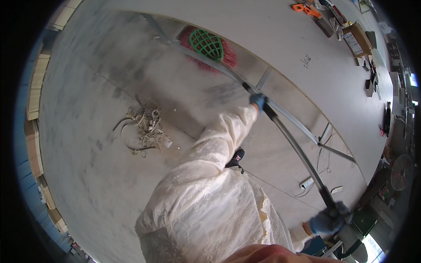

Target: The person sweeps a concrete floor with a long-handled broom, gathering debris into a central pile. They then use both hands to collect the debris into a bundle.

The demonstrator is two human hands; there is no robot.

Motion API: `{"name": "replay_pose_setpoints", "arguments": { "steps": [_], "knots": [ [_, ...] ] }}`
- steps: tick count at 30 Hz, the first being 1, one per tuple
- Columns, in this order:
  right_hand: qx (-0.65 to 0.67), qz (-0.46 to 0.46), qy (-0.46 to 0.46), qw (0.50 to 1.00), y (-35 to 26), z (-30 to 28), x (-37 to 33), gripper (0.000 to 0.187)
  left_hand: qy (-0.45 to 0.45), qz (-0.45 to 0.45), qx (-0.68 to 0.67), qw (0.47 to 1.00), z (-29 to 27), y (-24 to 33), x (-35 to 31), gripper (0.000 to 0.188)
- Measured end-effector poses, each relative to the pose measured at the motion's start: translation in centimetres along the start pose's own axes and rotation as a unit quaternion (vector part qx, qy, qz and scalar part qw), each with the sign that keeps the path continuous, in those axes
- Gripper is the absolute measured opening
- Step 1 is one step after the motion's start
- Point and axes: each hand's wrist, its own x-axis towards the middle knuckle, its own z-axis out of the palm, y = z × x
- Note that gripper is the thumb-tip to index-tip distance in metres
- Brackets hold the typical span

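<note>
Two grips, left hand (258, 101) and right hand (329, 220), wrap the mop pole (303, 157); looks like sweeping under the worktop (280, 39), next needing an outward pull.

White patterned top (193, 201); blue-gloved hands (325, 220)

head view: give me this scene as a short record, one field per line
Tool: long grey-handled floor sweeper with green lattice head and red fringe
Left hand: blue-gloved left hand, closed around the handle partway along
Right hand: blue-gloved right hand, slightly blurred, closed around the end away from the head
Debris: tangled pile of pale strips and fibres on the grey floor
Furniture: large white table
On table: brown cardboard box, orange tool
</note>
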Motion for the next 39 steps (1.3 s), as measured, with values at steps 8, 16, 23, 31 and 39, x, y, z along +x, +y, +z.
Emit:
{"name": "replay_pose_setpoints", "arguments": {
  "steps": [8, 16, 23, 31, 39],
  "knots": [
    [0.185, 0.117, 0.000, 0.976, 1.8, 5.2, -5.1, 0.025, 0.048, 0.180, 0.364, 0.912, -7.3, 2.1, 10.9, 0.023],
    [0.314, 0.090, 0.041, 0.944, 0.2, -16.9, 1.3, 0.009, 0.010, -0.149, -0.165, 0.975, 10.3, -5.5, -11.4, 0.008],
    [0.177, -0.064, 0.177, 0.966, 2.0, -33.8, 4.3, 0.019, 0.083, -0.208, -0.209, 0.952, 18.6, -8.1, -28.2, 0.018],
    [0.218, 0.103, 0.191, 0.952, 8.7, -36.8, 8.1, 0.014, 0.195, -0.105, -0.272, 0.936, 20.2, -14.3, -35.7, 0.014],
    [0.335, 0.285, 0.153, 0.885, 9.0, -29.8, 9.5, 0.013, 0.317, 0.040, -0.404, 0.857, 9.1, -14.7, -40.7, 0.014]
  ]
}}
